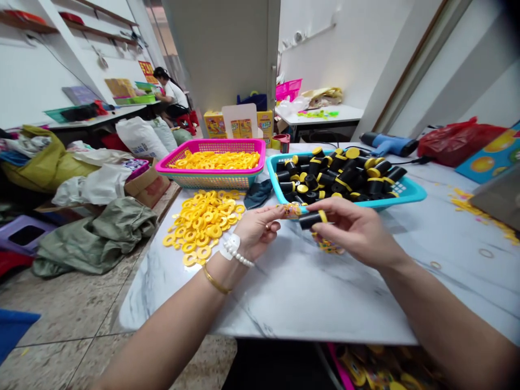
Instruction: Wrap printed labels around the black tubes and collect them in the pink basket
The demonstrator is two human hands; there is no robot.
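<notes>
My right hand [357, 230] grips a small black cylinder with a yellow cap [310, 220] between thumb and fingers. Opposite it, my left hand [258, 230] pinches a small colourful printed label [291, 209], close to the cylinder's end. Below my right fingers lie more printed pieces [328, 245], partly hidden by the hand. Just beyond both hands stands a light-blue basket [414, 192] heaped with similar black, yellow-capped cylinders [345, 170]. To the left of my left hand, a loose pile of yellow rings [207, 219] is spread on the marbled table [276, 298].
A pink basket [173, 162] full of yellow pieces sits behind the ring pile, beside a dark cloth [259, 193]. At the right are a blue heat gun [388, 144], a red bag [459, 142] and scattered yellow bits. Sacks crowd the left floor; a person [173, 95] sits far back.
</notes>
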